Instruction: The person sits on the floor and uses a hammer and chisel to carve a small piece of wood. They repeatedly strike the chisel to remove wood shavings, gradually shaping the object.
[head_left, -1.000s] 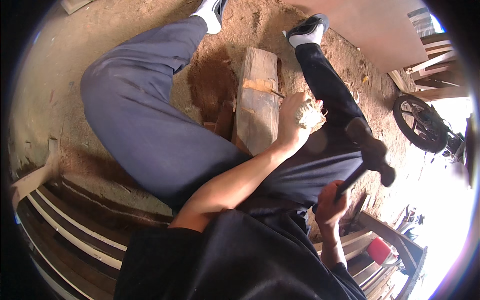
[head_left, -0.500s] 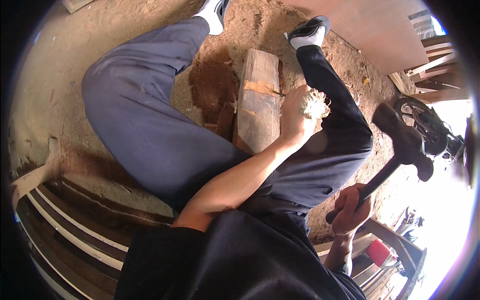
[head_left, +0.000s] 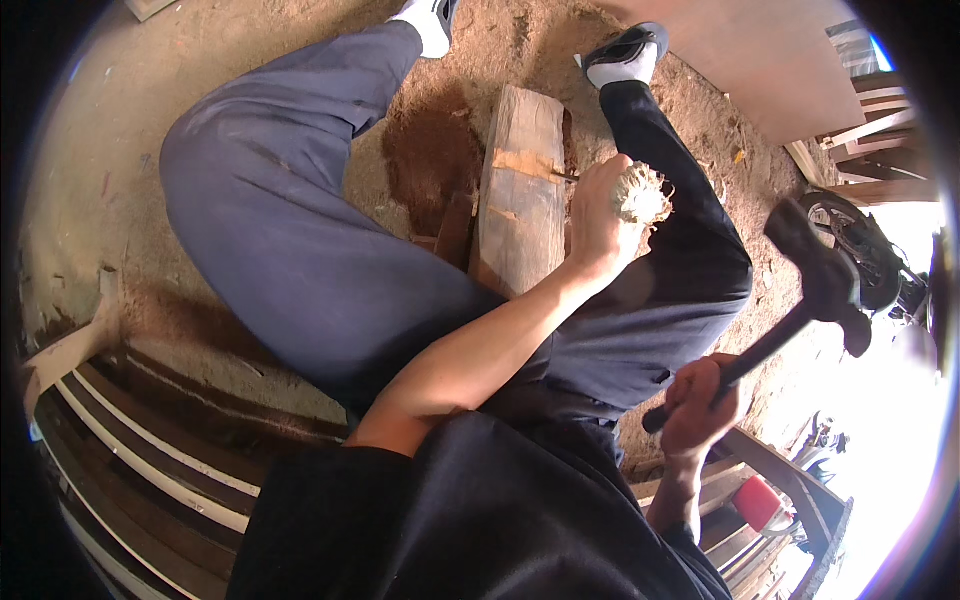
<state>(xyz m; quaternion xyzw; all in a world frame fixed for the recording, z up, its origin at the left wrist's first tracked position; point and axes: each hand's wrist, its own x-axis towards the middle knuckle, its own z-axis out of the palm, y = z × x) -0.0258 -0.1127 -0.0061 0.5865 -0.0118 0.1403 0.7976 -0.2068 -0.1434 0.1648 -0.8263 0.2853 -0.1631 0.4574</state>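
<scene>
Timber block (head_left: 518, 225): on the floor, just left of our left hand (head_left: 598, 222), the nearer one; long axis running away from us.
Left grip: closed round the frayed-ended chisel (head_left: 642, 196), blade pointing left at the block's pale band (head_left: 522, 163); contact we cannot tell.
Right hand (head_left: 703, 408): wrapped round the hammer (head_left: 828, 282), head well apart from the chisel.
Count: one block, one chisel, one hammer.
</scene>
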